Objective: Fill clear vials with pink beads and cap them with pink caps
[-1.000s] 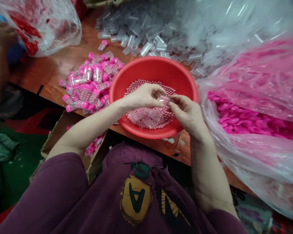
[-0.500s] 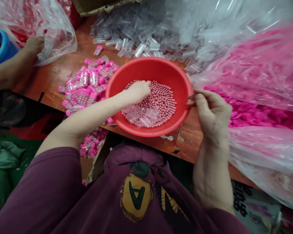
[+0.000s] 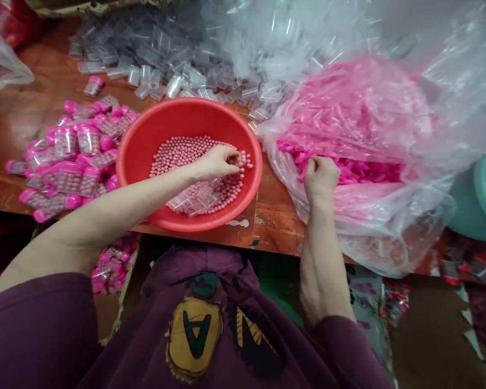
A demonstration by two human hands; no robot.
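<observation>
While the left hand (image 3: 216, 163) bunches into pink beads (image 3: 186, 151) in a red basin (image 3: 135, 156), the right hand (image 3: 321, 178) presses on pink caps (image 3: 358, 172) right of it.
Both hands closed, hold unclear; capped bottles (image 3: 71, 175) lie handily left of the basin.

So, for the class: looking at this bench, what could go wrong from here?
The left hand is working among loose pink beads close to the side of a red basin, so beads might roll over its rim. Pink-capped filled bottles lie heaped near the table's edge, just beside the left forearm, and could get knocked off.
</observation>
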